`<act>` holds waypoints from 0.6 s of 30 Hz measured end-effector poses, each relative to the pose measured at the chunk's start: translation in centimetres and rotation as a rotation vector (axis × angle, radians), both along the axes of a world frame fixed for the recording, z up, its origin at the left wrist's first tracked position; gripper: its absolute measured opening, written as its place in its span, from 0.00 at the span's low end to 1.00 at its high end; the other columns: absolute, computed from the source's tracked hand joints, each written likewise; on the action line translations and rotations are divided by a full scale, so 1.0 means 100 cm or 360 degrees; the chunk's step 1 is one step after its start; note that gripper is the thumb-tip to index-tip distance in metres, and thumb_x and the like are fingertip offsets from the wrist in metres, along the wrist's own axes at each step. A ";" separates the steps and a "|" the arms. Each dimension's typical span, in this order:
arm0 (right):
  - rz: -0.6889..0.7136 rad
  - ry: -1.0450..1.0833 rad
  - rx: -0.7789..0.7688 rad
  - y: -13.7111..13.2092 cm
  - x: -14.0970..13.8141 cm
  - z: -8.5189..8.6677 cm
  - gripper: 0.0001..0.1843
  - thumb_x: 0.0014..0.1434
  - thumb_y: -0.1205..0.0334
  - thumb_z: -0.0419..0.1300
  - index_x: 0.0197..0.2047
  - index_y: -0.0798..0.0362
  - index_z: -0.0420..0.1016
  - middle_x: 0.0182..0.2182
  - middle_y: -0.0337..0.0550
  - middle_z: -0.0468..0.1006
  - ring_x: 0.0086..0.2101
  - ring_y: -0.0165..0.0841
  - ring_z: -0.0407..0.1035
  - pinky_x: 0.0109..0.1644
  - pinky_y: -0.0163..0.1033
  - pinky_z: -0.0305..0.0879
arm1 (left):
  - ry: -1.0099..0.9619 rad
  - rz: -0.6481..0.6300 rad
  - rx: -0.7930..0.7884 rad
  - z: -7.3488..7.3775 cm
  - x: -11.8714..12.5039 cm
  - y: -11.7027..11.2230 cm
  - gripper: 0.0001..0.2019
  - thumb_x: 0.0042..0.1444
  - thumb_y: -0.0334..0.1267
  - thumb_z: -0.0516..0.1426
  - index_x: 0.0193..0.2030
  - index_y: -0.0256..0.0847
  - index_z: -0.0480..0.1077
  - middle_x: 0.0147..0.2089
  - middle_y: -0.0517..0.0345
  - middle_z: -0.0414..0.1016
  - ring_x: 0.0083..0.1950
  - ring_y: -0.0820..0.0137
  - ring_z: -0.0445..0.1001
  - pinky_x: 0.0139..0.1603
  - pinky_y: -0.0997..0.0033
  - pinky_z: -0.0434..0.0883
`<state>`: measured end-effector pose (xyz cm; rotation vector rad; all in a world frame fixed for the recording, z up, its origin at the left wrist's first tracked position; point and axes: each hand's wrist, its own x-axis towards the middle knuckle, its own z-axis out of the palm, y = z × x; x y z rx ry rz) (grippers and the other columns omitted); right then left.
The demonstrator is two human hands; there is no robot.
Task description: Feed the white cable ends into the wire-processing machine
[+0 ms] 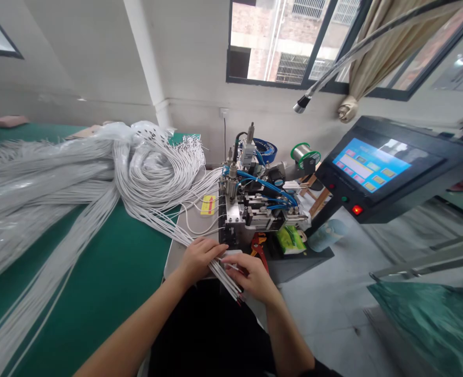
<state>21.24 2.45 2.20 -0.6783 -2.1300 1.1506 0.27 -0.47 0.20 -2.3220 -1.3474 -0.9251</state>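
Observation:
My left hand (198, 258) rests closed over a bundle of thin white cables (164, 222) at the front edge of the bench. My right hand (250, 275) pinches the ends of the same cables, whose red tips (238, 299) stick out below my fingers. Both hands sit just in front of a small metal machine (250, 207) with blue hoses.
A huge heap of white cables (54, 178) covers the green table (109, 283) to the left. Red-handled pliers (259, 247) and a green packet (291, 240) lie by the machine. A touchscreen console (372, 167) stands at the right, under a hanging hose (357, 50).

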 end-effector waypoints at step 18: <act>-0.0672 0.0465 -0.0375 0.019 -0.009 -0.018 0.15 0.57 0.51 0.63 0.39 0.54 0.80 0.27 0.42 0.78 0.24 0.29 0.67 0.27 0.33 0.62 | -0.0009 0.0207 -0.0008 0.007 0.005 0.000 0.11 0.64 0.34 0.52 0.47 0.44 0.74 0.36 0.57 0.79 0.36 0.72 0.75 0.46 0.66 0.65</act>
